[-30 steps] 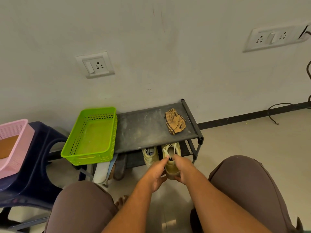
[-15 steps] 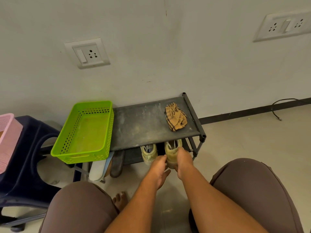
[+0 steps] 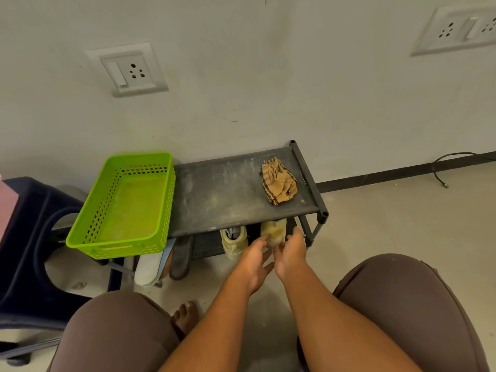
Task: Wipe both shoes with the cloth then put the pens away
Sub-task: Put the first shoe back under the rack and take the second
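Shoe (image 3: 273,230) on the lower shelf, under the rack's (image 3: 214,194) front edge near the right corner. My right hand (image 3: 291,255) pinches its near end and my left hand (image 3: 253,260) touches it with straightish fingers. Second shoe (image 3: 234,238) is just left. Cloth (image 3: 279,181) lies crumpled on top at the right end, green basket (image 3: 120,245) at the left end.

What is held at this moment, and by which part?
The left hand and right hand flank the near end of one shoe; blur hides whether the fingers grip it.

Green basket (image 3: 118,248) on dark rack (image 3: 220,200), navy stool (image 3: 29,237) at left, white wall socket (image 3: 126,69), black floor cable (image 3: 456,154)
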